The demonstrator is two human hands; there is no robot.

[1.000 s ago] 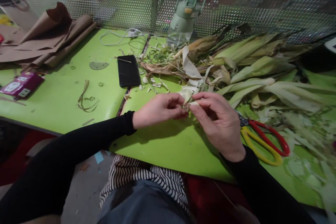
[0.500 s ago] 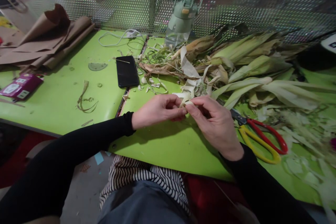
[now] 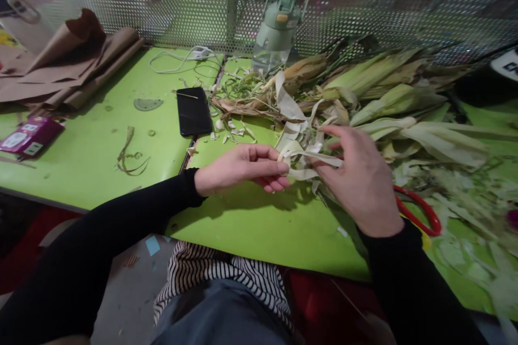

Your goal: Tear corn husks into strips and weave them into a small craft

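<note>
My left hand (image 3: 243, 170) pinches the near end of a pale corn husk strip (image 3: 311, 164) above the green table (image 3: 259, 221). My right hand (image 3: 360, 180) is raised over the same strip, its fingers curled round the strip's far part and the forefinger stretched out. The strip runs between both hands and loops up toward the heap of corn husks (image 3: 384, 102) behind. Red and yellow scissors (image 3: 421, 213) lie on the table, partly hidden under my right wrist.
A black phone (image 3: 194, 110) lies left of the husks. A green water bottle (image 3: 279, 27) stands against the perforated metal screen (image 3: 170, 11). Brown paper (image 3: 68, 64) and a purple packet (image 3: 28, 135) sit far left. A white cable (image 3: 182, 59) lies behind the phone.
My right hand has lifted and moved right, drawing the husk strip out longer from my left hand's pinch. It now covers more of the scissors.
</note>
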